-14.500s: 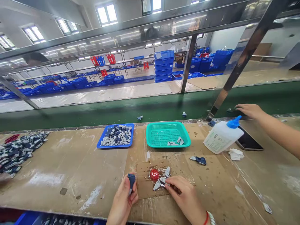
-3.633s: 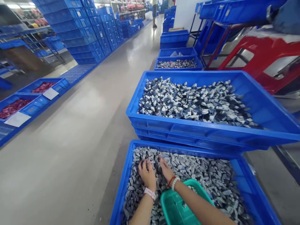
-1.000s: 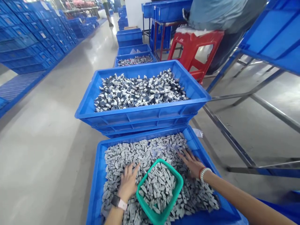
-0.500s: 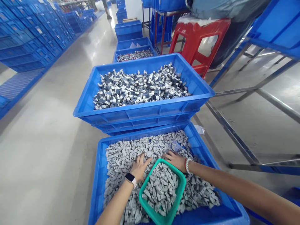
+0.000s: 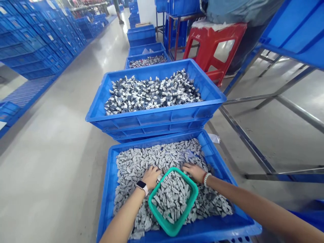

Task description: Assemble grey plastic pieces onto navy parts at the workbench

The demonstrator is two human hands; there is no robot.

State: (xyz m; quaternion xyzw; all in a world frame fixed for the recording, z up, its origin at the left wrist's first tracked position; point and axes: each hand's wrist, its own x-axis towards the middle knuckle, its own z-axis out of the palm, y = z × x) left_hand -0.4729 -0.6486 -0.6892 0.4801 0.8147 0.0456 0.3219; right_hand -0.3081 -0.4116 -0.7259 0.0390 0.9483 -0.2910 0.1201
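Left hand (image 5: 151, 177) and right hand (image 5: 194, 172) curl beside the green basket's (image 5: 164, 224) far end; grip cannot be determined. Grey pieces (image 5: 134, 168) apparently support it.

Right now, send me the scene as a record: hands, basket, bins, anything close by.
left hand: on the grey pieces, left of the basket; touching its rim unclear
right hand: among the grey pieces, right of the basket
basket: green, holding grey pieces, inside the near bin
near bin: blue, holding grey pieces
far bin: blue, stacked, holding dark and white pieces
stool: red, beyond the far bin, rightward
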